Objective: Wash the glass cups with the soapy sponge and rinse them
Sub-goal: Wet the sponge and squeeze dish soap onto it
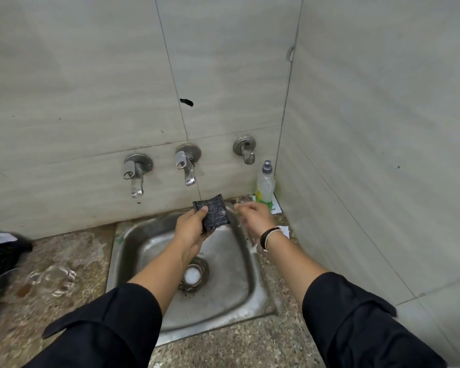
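My left hand (191, 229) grips a dark scouring sponge (213, 212) over the back of the steel sink (239, 296), just below the middle tap (187, 166). My right hand (254, 217) hovers beside the sponge to its right, blurred, fingers loosely spread and holding nothing. Clear glass cups lie on the counter at the left: one on its side (55, 280) and another with a brown residue (7, 286) near the frame edge.
A dish-soap bottle (264, 185) stands in the back right corner on the counter. Two more taps (136, 173) (246, 150) stick out of the tiled wall. A black basket (3, 253) sits at the far left. A white blob (193, 277) lies in the drain.
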A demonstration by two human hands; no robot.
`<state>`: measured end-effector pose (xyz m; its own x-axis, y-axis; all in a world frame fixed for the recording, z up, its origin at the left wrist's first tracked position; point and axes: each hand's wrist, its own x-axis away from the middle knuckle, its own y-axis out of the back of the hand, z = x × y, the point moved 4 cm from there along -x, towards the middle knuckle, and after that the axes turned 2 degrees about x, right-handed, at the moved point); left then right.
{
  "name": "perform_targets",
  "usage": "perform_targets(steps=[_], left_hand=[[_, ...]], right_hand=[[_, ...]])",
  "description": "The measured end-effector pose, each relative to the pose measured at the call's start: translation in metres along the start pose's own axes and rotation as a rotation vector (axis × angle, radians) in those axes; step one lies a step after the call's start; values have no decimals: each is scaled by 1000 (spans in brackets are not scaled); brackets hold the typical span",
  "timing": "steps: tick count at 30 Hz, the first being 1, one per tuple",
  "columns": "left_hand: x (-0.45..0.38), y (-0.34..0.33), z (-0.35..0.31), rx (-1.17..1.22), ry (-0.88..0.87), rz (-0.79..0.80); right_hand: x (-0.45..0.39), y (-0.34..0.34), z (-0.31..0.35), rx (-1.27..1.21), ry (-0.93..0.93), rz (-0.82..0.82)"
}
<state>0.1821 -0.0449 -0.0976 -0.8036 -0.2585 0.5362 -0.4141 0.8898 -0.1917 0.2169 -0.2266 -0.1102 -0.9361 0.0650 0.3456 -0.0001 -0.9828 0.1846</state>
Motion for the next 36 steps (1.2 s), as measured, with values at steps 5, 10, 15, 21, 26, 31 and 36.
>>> perform_targets(steps=[5, 10, 15, 21, 26, 31, 36], left_hand=[[-5, 15, -4, 92, 7, -59], [-6, 29, -1, 128, 53, -84], [-1, 34, 1, 128, 89, -65], [13, 35, 1, 162, 117, -52], [30, 35, 3, 178, 123, -4], [47, 39, 3, 166, 106, 31], [64, 44, 0, 164, 97, 29]], right_hand=[[-51, 45, -13, 317, 111, -462], [-95, 46, -8, 368, 88, -364], [-85, 45, -15, 250, 130, -379], [-20, 30, -11, 433, 642, -422], [23, 28, 21, 815, 950, -430], [45, 23, 46, 975, 1158, -481], [57, 16, 55, 1109, 1312, -515]])
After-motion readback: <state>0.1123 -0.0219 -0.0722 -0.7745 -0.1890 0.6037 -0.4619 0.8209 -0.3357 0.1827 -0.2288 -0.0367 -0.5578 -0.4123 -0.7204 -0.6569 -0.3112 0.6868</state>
